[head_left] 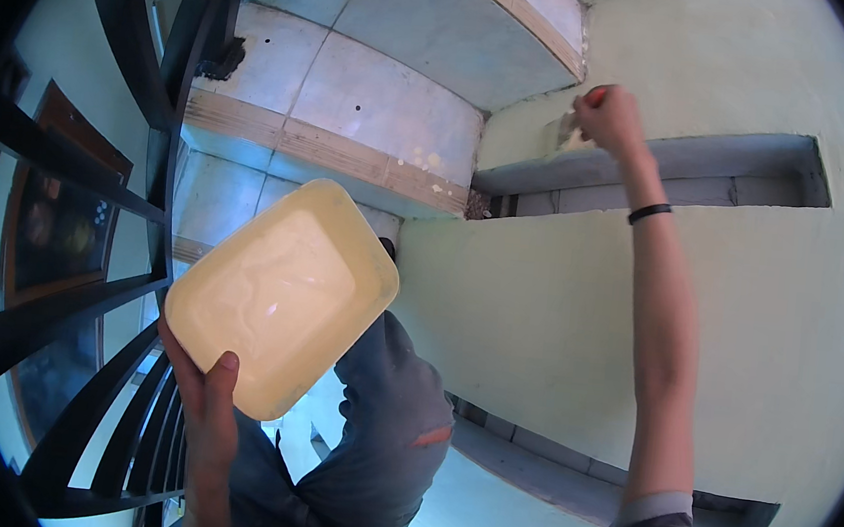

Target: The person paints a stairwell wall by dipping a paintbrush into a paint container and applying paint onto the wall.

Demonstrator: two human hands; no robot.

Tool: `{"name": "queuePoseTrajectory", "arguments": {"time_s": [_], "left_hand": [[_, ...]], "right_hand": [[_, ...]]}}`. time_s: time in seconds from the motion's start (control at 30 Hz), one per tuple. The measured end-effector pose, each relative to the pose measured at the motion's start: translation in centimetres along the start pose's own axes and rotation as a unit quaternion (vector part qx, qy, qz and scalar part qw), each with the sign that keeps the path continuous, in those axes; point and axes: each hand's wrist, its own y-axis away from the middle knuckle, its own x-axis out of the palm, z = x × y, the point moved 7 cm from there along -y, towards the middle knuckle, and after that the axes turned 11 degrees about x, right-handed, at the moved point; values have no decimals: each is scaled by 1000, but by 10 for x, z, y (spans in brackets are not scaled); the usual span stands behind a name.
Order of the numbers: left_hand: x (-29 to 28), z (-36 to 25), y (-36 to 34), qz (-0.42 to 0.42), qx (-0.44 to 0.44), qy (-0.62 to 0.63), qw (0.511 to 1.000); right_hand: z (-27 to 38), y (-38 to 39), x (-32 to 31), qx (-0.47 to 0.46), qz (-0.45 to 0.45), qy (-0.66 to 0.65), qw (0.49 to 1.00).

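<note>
My left hand (214, 401) grips a cream rectangular plastic tub (381, 278) by its near left edge, thumb over the rim. Pale cream paint (286, 272) covers the tub's bottom. Stretched out to the upper right, my right hand (611, 119) is closed round a paintbrush (566, 131) with an orange handle. The brush's pale bristles are at the light green wall (533, 143), just above a long recessed slot (640, 177). Whether the bristles press on the wall is hard to tell.
Tiled stairs (387, 90) with wood-look edges rise ahead, with paint drops on one step. A black metal railing (167, 141) runs along my left, and framed pictures (66, 202) show beyond it. Another wall slot (544, 470) lies lower right, beside my jeans-clad legs (377, 430).
</note>
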Motion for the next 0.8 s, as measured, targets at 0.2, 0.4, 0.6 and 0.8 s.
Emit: {"name": "queuePoseTrajectory", "arguments": {"time_s": [0.2,0.4,0.6,0.8], "left_hand": [[1,-2,-1,0,-14,18,1000],[-1,10,6,-35,-25,9,999],[-4,4,-3,-23,-22,8,999],[-14,4,-13,-45,-46,-37,997]], "right_hand": [[68,9,-110,-107,-174,210,956],[34,-11,3,-62,-48,-3,997],[-29,-14,-9,89,-15,44,995],[86,27,-218,-94,-358,308,877]]}}
